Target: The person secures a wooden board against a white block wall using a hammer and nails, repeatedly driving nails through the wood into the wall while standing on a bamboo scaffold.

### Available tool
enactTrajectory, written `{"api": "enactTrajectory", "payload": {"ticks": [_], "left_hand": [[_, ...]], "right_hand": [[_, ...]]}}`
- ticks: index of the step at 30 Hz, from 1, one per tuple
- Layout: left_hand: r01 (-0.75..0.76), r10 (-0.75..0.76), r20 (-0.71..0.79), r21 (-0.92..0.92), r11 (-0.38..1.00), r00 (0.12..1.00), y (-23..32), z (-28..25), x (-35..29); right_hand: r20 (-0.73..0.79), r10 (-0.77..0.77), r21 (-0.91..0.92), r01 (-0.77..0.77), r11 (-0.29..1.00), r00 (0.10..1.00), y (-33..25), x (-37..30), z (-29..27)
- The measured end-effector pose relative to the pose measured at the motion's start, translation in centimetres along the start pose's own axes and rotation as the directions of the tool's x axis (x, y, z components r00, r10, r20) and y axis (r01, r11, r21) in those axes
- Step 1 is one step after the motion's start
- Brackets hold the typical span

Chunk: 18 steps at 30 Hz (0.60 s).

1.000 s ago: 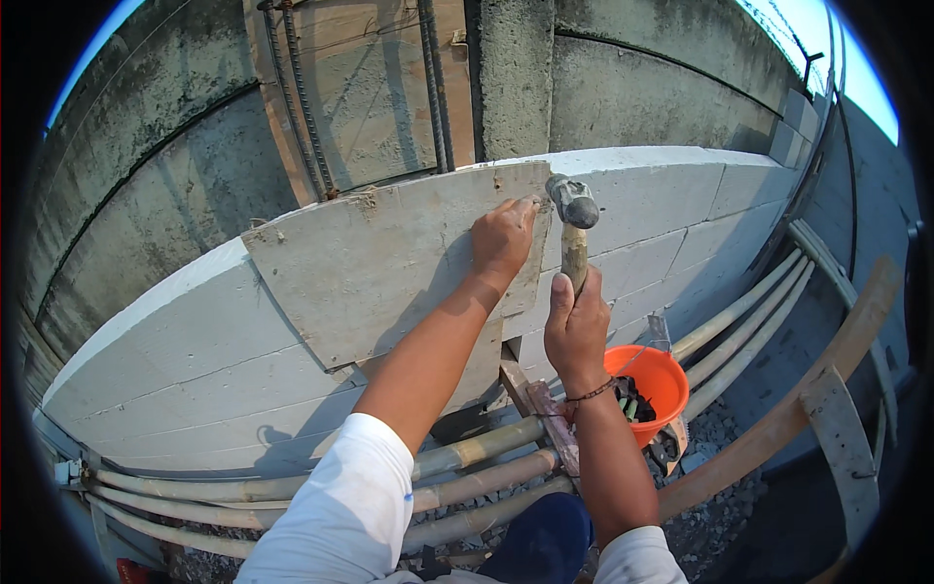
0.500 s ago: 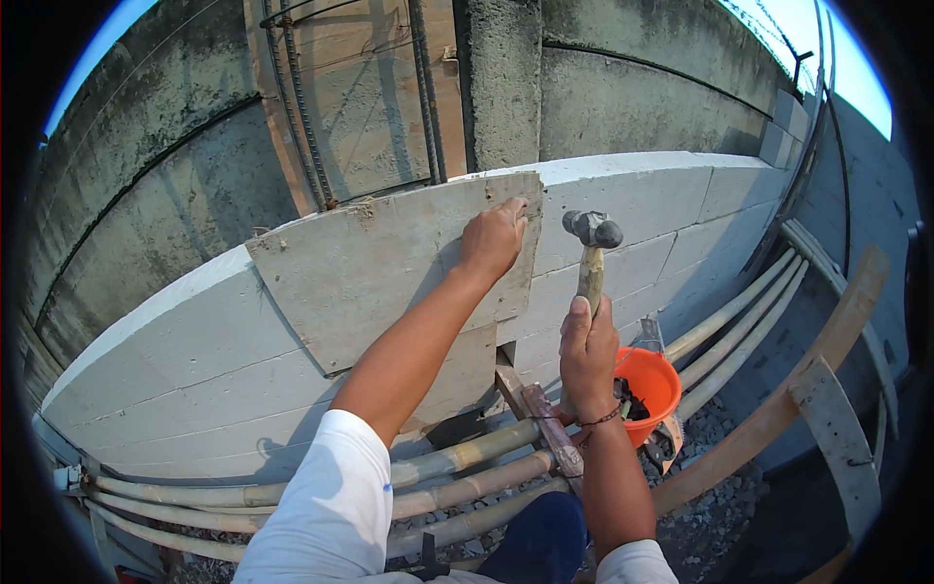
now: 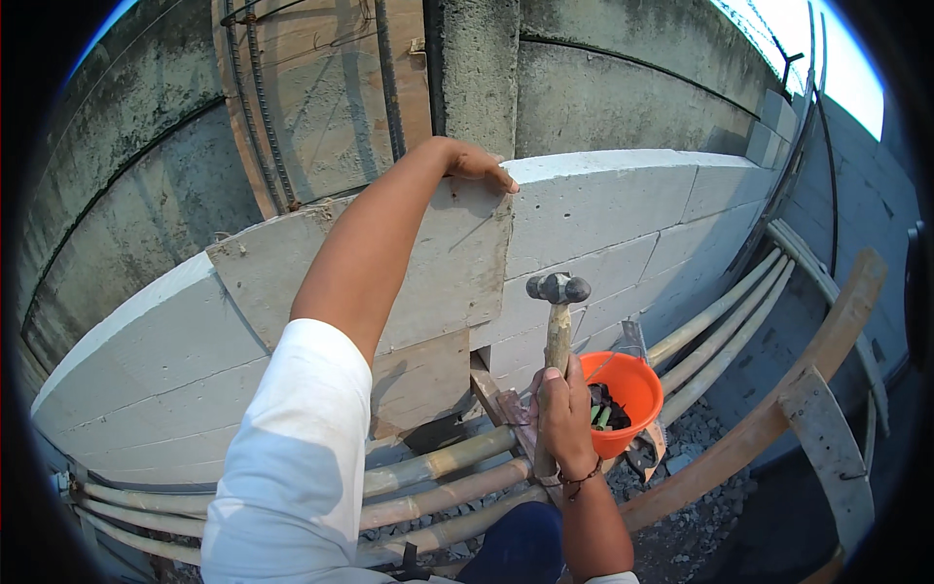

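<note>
My left hand (image 3: 477,164) lies flat, fingers spread, on the grey board (image 3: 428,263). My right hand (image 3: 564,414) squeezes the hammer (image 3: 557,321) handle tight.

Orange bucket (image 3: 637,384) low at right, dark bits and a few green pieces inside. Bamboo poles (image 3: 438,482) lying side by side along the foot of the white block wall (image 3: 603,209), more poles (image 3: 725,321) running up to the right. Curved timber brace (image 3: 778,419) across the lower right, near gravel (image 3: 696,530) on the ground. Behind, a grey concrete column (image 3: 477,68), wooden formwork (image 3: 326,97) with rusty rebar (image 3: 258,107) against it, stained concrete wall (image 3: 126,185) at left.
</note>
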<state>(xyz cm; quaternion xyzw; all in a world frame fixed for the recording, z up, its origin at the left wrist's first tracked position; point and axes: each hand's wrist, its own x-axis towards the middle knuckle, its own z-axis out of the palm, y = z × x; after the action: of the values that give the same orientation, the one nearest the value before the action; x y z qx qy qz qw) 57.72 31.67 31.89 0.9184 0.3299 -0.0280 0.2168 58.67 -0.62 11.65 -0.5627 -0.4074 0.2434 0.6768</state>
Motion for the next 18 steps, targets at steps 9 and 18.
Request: {"api": "enactTrajectory", "payload": {"ticks": [9,18], "left_hand": [[-0.091,0.105,0.153,-0.101,0.991,0.983,-1.5,-0.4,2.4],[-0.103,0.1,0.098,0.026,0.994,0.99,-1.5,-0.1,2.5]], "right_hand": [[-0.115,-0.578,-0.109,0.568,0.816,0.808,-3.6,5.3,4.5],[-0.018,-0.442,-0.518,0.37,0.771,0.897,-2.4,8.2,3.8]]}}
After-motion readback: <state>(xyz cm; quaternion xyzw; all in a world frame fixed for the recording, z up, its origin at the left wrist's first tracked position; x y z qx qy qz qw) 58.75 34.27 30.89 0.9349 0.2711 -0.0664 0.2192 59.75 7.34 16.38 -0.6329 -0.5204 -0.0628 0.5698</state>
